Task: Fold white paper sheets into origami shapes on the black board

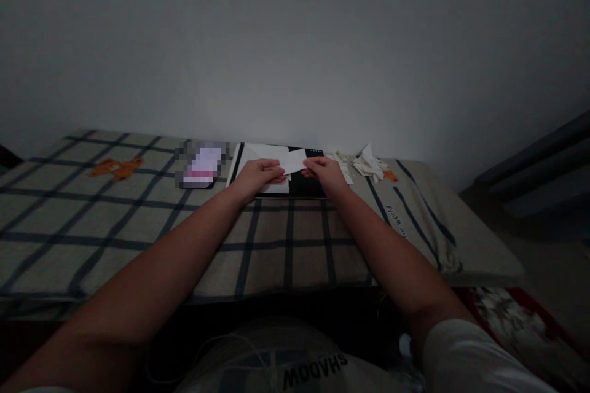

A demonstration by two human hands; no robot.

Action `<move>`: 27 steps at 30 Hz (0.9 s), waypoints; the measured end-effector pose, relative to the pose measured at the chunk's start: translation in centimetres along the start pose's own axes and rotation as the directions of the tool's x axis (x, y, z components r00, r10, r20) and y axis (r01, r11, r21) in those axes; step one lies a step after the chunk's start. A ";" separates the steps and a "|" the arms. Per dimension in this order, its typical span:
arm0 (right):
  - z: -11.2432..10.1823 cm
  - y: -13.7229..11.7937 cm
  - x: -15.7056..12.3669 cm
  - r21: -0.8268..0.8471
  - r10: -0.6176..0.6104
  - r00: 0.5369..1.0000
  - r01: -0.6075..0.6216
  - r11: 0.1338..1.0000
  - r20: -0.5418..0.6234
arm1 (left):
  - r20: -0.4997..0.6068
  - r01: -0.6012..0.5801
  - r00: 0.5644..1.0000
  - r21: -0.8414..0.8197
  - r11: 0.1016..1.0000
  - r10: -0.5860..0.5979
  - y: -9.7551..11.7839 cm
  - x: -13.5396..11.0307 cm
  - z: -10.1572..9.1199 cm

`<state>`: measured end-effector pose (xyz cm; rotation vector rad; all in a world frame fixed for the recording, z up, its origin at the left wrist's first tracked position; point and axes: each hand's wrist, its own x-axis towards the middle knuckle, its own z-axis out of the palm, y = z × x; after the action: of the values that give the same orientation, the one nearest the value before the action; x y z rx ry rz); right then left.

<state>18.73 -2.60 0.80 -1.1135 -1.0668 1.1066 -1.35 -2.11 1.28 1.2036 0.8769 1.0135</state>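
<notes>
A small white piece of paper [293, 161] is stretched between my two hands. My left hand [262, 175] pinches its left end, and my right hand [324, 169] pinches its right end. Beneath them lies a flat black board or book [304, 187] with a white left edge. More white paper [265, 151] rests on its left half, partly hidden by my left hand. Just right of my right hand sits a heap of crumpled or folded white paper scraps [367, 164].
A checked cloth [216, 264] covers the table against a grey wall [295, 43]. A phone [201, 166] with a lit screen lies left of the board. Farther left is an orange crumpled item [116, 169]; another orange bit [391, 176] is by the scraps. A red container [519, 313] of pale scraps stands low right.
</notes>
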 end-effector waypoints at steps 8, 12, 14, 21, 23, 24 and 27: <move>0.2 -0.2 -0.3 -0.018 0.009 1.000 -0.009 1.000 -0.006 | -0.037 -0.032 0.999 0.037 0.999 0.033 -0.5 0.1 -0.2; 0.2 -0.2 -0.3 -0.010 0.015 1.000 -0.015 1.000 0.001 | -0.029 -0.040 0.999 0.047 0.998 0.042 -0.4 0.1 -0.2; 0.1 -0.1 -0.3 -0.011 0.018 1.000 -0.018 1.000 0.007 | -0.033 -0.049 0.998 0.011 0.999 0.049 -0.1 0.0 -0.1; 0.1 0.1 -0.2 0.003 0.016 0.999 -0.016 1.000 0.034 | 0.004 -0.093 0.996 0.019 0.996 0.093 0.3 -0.1 0.0; 0.1 0.1 -0.2 -0.002 0.011 0.999 -0.011 1.000 0.053 | 0.002 -0.103 0.995 0.044 0.994 0.103 0.1 0.1 0.0; 0.2 0.2 -0.3 -0.001 0.010 0.998 -0.010 1.000 0.067 | -0.003 -0.105 0.994 0.050 0.993 0.106 0.1 0.1 0.0; 0.4 0.4 -0.5 0.007 0.019 0.992 -0.020 1.000 0.122 | -0.003 -0.109 0.994 0.062 0.992 0.110 0.0 0.2 0.0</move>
<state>18.26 -2.97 0.45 -1.0627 -1.1476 1.2064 -1.27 -1.95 1.24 1.3126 0.8598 1.0856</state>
